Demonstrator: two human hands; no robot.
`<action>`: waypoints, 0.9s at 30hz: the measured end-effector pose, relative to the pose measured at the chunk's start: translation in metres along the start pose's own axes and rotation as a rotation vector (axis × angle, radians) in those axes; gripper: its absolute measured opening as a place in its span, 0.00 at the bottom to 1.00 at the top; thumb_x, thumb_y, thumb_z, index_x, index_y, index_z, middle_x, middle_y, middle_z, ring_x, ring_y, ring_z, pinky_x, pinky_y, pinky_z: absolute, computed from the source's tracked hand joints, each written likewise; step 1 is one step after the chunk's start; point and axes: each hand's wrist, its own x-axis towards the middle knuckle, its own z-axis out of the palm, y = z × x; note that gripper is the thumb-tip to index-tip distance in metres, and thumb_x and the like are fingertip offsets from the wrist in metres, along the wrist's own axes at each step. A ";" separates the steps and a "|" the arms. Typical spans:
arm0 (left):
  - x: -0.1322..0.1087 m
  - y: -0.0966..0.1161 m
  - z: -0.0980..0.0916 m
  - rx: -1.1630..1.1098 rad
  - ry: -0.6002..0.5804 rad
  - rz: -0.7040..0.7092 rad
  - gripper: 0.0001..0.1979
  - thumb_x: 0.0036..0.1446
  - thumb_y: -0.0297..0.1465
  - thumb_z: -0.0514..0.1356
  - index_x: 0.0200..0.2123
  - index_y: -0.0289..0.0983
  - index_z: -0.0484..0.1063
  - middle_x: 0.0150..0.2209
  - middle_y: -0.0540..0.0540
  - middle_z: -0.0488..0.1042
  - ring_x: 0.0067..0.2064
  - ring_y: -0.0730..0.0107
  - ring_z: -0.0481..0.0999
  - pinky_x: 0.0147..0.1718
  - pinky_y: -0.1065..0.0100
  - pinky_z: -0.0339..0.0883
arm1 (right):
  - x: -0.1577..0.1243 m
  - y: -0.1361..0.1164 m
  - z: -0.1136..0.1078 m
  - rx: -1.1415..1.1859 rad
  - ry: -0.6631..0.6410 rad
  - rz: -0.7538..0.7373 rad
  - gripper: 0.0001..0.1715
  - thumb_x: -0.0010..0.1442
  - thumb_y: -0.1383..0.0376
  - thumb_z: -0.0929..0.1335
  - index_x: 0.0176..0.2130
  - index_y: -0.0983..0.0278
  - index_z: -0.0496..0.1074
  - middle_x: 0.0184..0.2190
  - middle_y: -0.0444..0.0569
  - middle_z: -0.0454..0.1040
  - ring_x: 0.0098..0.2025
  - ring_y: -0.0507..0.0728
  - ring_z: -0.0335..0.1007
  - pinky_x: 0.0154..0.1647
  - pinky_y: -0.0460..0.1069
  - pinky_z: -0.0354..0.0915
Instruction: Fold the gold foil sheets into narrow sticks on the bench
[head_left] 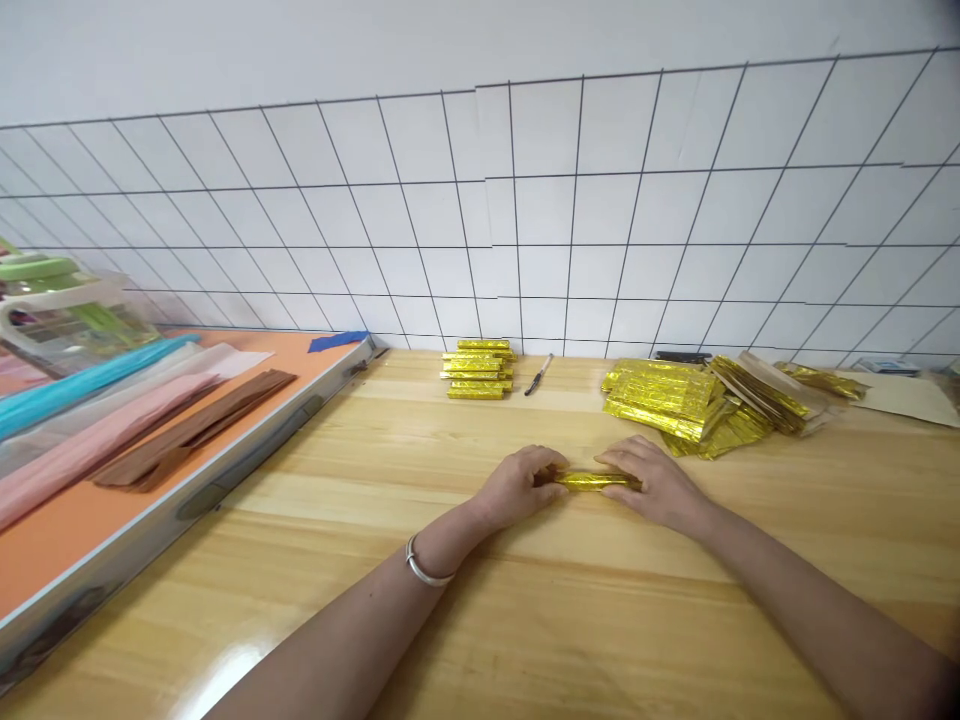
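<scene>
A thin gold foil roll [592, 481] lies crosswise on the wooden table between my hands. My left hand [523, 487] is closed on its left end, thumb below and fingers above. At the right end, my right hand [655, 484] grips the roll in the same way. Behind my left hand, several finished-looking gold rolls [478, 370] are stacked near the wall. Flat gold foil sheets [660, 397] lie in a loose pile behind my right hand.
A pen [538, 375] rests beside the stacked rolls. Brown card [911, 397] lies at the far right. On the left, a raised orange board [300, 365] bears pink, brown and blue paper strips, with a clear plastic container [82, 315] behind. A gridded wall [540, 220] borders the table.
</scene>
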 end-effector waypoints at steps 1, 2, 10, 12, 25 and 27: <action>0.000 0.000 0.000 0.013 -0.008 0.011 0.13 0.50 0.31 0.62 0.42 0.38 0.70 0.33 0.49 0.72 0.34 0.71 0.70 0.35 0.71 0.64 | 0.000 0.003 -0.001 0.020 -0.011 0.000 0.22 0.54 0.58 0.68 0.49 0.61 0.69 0.42 0.53 0.72 0.44 0.60 0.65 0.44 0.56 0.63; 0.000 0.000 0.000 0.024 -0.017 0.034 0.14 0.50 0.31 0.62 0.42 0.38 0.70 0.34 0.49 0.72 0.35 0.71 0.70 0.36 0.71 0.64 | 0.000 0.005 0.000 0.038 -0.019 0.004 0.22 0.54 0.57 0.68 0.48 0.61 0.69 0.41 0.53 0.72 0.44 0.60 0.65 0.44 0.56 0.63; 0.001 -0.001 0.001 0.079 -0.007 0.106 0.09 0.53 0.28 0.59 0.39 0.38 0.72 0.36 0.47 0.74 0.39 0.68 0.71 0.39 0.70 0.64 | 0.000 -0.002 0.005 0.089 -0.067 -0.010 0.15 0.58 0.60 0.66 0.45 0.59 0.71 0.37 0.51 0.73 0.42 0.59 0.65 0.43 0.55 0.62; 0.001 0.001 0.001 0.088 0.001 0.101 0.08 0.53 0.27 0.59 0.39 0.38 0.72 0.36 0.47 0.73 0.39 0.69 0.71 0.38 0.71 0.64 | 0.000 -0.003 0.005 0.083 -0.069 -0.013 0.15 0.58 0.60 0.66 0.45 0.59 0.71 0.37 0.51 0.72 0.42 0.59 0.64 0.43 0.55 0.61; 0.004 -0.003 -0.002 -0.605 0.207 -0.268 0.09 0.49 0.34 0.62 0.29 0.34 0.69 0.26 0.51 0.69 0.27 0.77 0.65 0.27 0.75 0.57 | -0.003 0.002 -0.007 0.650 0.257 0.430 0.24 0.58 0.51 0.63 0.51 0.59 0.68 0.46 0.51 0.70 0.47 0.60 0.65 0.50 0.56 0.60; 0.004 0.002 -0.003 -0.853 0.262 -0.316 0.10 0.48 0.35 0.63 0.30 0.35 0.69 0.27 0.52 0.69 0.28 0.78 0.65 0.28 0.76 0.58 | -0.003 0.001 -0.011 0.735 0.320 0.475 0.26 0.60 0.51 0.60 0.53 0.60 0.64 0.46 0.51 0.70 0.44 0.58 0.67 0.47 0.55 0.62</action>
